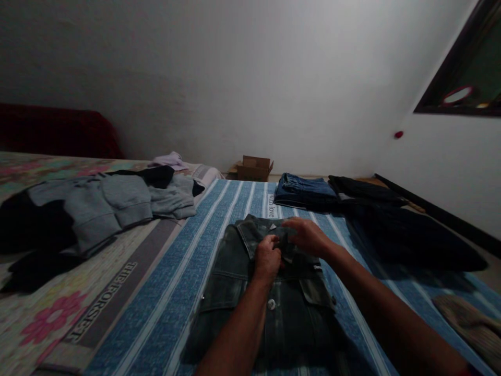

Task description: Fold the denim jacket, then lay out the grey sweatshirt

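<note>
A dark grey-green button-up jacket (223, 287) lies folded front up on the blue striped cover, its collar toward the far side. At the neck opening, the fingers of my left hand (267, 258) are closed on the front edge just below the collar. My right hand (307, 235) is at the right side of the collar, fingers bent and pinching the cloth there. Its fingertips are partly lost in the dim light. A pale button (271, 304) shows on the front, and a chest pocket flap (318, 291) lies to the right.
Folded blue jeans (305, 190) and dark folded clothes (407, 235) lie at the right. A grey and black garment heap (105, 203) rests on the flowered bedding (55, 316) at left. An open cardboard box (253, 169) stands by the wall. Brownish cloth (469, 321) is at lower right.
</note>
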Motion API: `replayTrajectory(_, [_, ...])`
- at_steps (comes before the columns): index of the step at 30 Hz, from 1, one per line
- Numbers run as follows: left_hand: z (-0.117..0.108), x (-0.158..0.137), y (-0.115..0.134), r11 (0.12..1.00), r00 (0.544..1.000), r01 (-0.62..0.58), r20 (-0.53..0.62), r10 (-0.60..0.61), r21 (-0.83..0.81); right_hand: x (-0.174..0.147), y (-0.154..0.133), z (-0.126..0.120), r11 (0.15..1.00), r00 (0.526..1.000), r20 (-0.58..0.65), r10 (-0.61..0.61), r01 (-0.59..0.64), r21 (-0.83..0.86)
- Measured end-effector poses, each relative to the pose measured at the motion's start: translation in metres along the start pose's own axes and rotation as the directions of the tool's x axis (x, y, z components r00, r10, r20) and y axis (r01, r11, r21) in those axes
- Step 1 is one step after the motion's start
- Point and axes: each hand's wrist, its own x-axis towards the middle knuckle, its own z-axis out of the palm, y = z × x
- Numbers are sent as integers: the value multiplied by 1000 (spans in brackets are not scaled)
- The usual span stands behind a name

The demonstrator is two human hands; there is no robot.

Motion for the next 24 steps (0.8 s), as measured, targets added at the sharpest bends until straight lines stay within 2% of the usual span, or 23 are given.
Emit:
replayTrajectory(2, [0,-1,1,1000,1000,-9,11,9,-5,15,-10,2,993,983,183,-30,49,-104])
replayTrajectory(4, [-1,-2,2,1000,999,-19,26,19,-10,30,-18,3,978,942,334,10,61,-199])
replayTrajectory(8, [-1,-2,1,1000,1000,-29,5,29,8,46,-26,3,935,858,496,132,59,-351])
replayTrajectory(12, [-1,0,-1,1000,1000,-16,-12,16,23,48,-29,3,906,834,525,170,78,-416])
replayTrajectory(24, [0,-1,3,1000,1000,-3,-19,3,29,48,-23,0,911,850,516,108,124,-394])
